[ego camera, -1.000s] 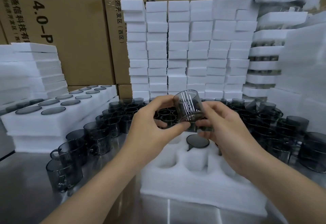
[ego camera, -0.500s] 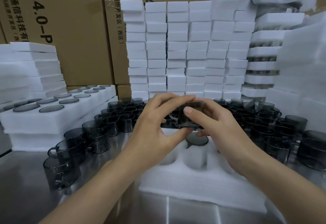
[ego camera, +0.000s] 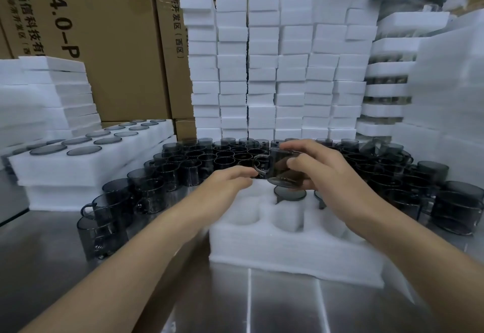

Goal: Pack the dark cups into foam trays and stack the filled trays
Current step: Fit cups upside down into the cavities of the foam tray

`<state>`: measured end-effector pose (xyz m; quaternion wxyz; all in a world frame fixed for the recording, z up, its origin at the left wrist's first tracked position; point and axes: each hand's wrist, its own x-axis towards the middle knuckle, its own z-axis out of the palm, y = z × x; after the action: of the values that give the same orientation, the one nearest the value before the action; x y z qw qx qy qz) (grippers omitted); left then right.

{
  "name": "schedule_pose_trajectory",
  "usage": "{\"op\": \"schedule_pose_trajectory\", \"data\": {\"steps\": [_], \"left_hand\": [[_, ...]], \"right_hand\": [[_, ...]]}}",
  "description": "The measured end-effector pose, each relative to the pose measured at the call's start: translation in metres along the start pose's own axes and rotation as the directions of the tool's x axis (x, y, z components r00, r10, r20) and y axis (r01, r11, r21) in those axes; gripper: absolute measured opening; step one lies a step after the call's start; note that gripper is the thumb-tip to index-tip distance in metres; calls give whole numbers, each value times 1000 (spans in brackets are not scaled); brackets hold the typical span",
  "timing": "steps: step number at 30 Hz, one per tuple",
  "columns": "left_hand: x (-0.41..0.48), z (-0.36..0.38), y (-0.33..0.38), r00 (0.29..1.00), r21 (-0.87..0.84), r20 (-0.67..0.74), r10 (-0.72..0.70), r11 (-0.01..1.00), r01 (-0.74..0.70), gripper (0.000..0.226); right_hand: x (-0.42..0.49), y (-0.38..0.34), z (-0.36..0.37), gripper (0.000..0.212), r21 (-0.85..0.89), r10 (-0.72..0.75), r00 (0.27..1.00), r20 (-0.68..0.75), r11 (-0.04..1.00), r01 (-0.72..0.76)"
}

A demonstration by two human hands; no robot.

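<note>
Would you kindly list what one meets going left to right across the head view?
Filled foam tray, left hand, held cup, right hand, loose cups.

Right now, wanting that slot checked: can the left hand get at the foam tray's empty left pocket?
Likely yes. The left hand is above the foam tray's left side, the empty pocket lies uncovered below it, and the right hand holds its cup farther right.

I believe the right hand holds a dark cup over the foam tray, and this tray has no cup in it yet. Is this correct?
Not quite. The right hand does hold the dark cup over the foam tray, but the head view shows a seated cup already in one pocket.
</note>
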<state>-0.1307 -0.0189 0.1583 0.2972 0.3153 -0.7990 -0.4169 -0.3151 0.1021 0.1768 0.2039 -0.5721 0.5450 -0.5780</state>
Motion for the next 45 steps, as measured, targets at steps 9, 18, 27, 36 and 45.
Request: {"op": "schedule_pose_trajectory", "data": {"steps": [9,18,27,36,45], "left_hand": [[9,0,-10,999,-155,-11,-30,988,28,34],[11,11,0,992,-250,40,-123,960,129,55],[0,9,1,997,-216,-82,15,976,-33,34],[-8,5,12,994,-131,-102,-35,991,21,45],[-11,4,12,994,-60,-104,-17,998,11,43]], "right_hand": [[-7,-6,0,53,-131,-19,986,165,991,41],[-12,-14,0,73,-360,-145,970,196,909,209],[-10,-11,4,64,-396,-68,978,196,907,143],[-11,-9,7,52,-379,-33,978,207,919,111],[-15,-9,7,53,-407,-7,966,258,906,115]]}}
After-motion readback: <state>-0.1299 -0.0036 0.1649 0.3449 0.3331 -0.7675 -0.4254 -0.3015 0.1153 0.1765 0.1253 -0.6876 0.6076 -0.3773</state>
